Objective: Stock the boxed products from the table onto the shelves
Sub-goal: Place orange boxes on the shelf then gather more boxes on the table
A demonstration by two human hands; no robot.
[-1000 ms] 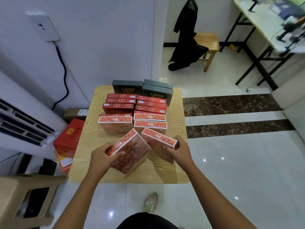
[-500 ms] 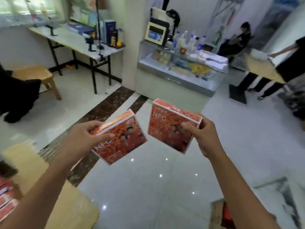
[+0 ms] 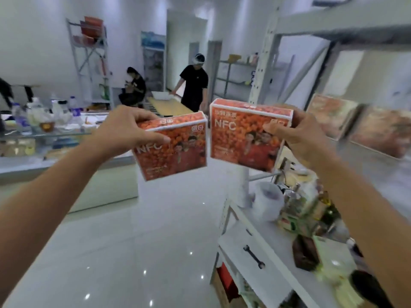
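Two orange-red rectangular cardboard boxes printed "NFC" are held up in mid-air at the centre of the scene, one in each hand, above the glossy white tiled floor [image 3: 133, 241]. The left hand [image 3: 131, 130] grips the left box [image 3: 175, 152] at its upper left corner, with the thumb curled across the front face and the fingers over the top edge. The right hand [image 3: 304, 138] grips the right box [image 3: 240, 138] at its upper right corner, thumb on the front and the other fingers hidden behind. The boxes hang just beside each other with a narrow gap between them.

On the right stands a grey metal shelving unit [image 3: 333, 23]. Two more orange boxes, blurred, stand side by side on its middle shelf [image 3: 331, 116] [image 3: 382, 132]. One black spanner [image 3: 253, 256] lies on the white lower shelf [image 3: 273, 274]. In the far part of the room are two people in black, one seated [image 3: 133, 85] and one standing [image 3: 194, 85].
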